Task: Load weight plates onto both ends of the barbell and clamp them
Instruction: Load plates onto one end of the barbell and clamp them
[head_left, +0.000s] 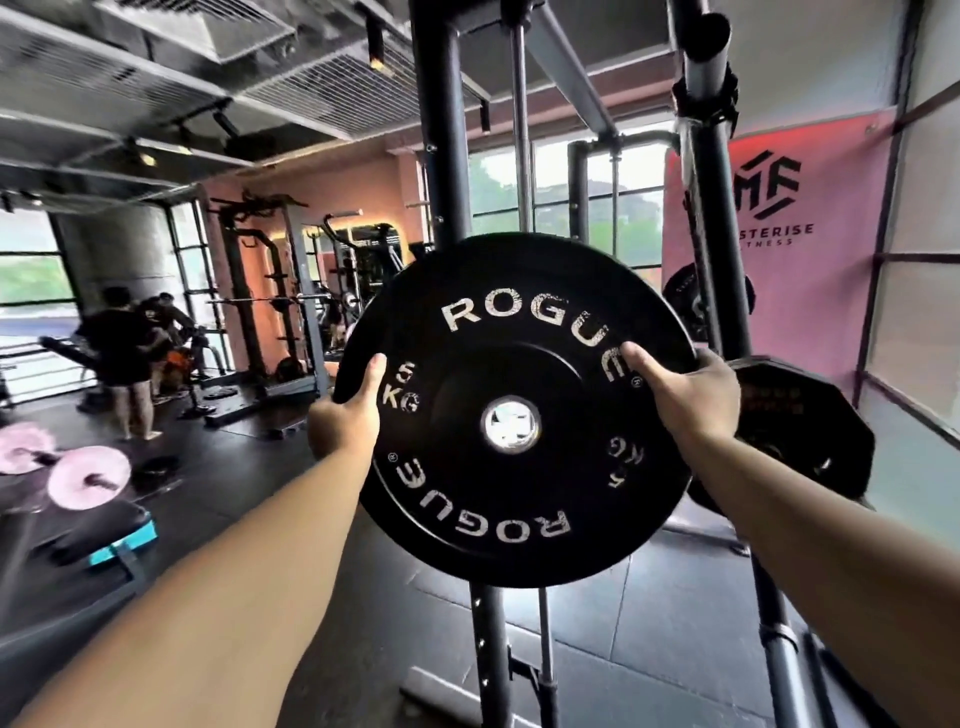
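Squarely in front of the dark rack post hangs a black weight plate, held upright with its flat face to the camera and covering the post's middle stretch, so that the post shows above the plate and again below it. White lettering on the face reads ROGUE twice and 5 KG twice. The left hand grasps the rim on the side left of the post, thumb laid on the face beside the 5 KG mark and the other fingers hidden behind the edge. The right hand grasps the opposite rim, right of the post, thumb pressed by the last letters of ROGUE and fingers wrapped round the back. Both forearms reach up from the bottom corners. A steel hub rings the plate's centre hole; something bright fills it, though whether that is a bar's end cannot be told. Just right of the post a thin chrome rod runs upward. Further right, a blurred dark plate with angled edges sits close behind the right hand, and a round dark plate shows higher, against a second upright. Beyond those, a pink banner with a black logo hangs by the windows. Well left of the post, several people gather near other racks, and two pale pink discs on a short bar lie on the dark floor, with a teal-edged black pad nearer the camera.
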